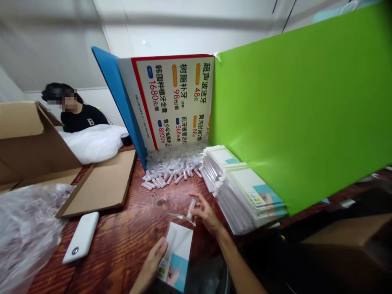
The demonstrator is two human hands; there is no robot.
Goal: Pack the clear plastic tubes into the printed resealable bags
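Observation:
My left hand [156, 254] grips the left edge of a white and teal packet [181, 245] in a clear sleeve, near the table's front edge. Just beyond the packet's open-looking top, my right hand [204, 213] pinches a small clear plastic tube [191, 208] between its fingers. Many similar tubes lie in a loose pile [171, 169] at the foot of the printed board. To the right, stacked packets [241, 196] of the same white and teal kind lean in two piles against the green panel.
A green panel [294, 106] and a printed board [174, 98] stand upright behind the tubes. At left are a cardboard flap [101, 183], a white power bank [81, 237] with a cable, and crumpled plastic [30, 228]. A person [79, 112] sits beyond.

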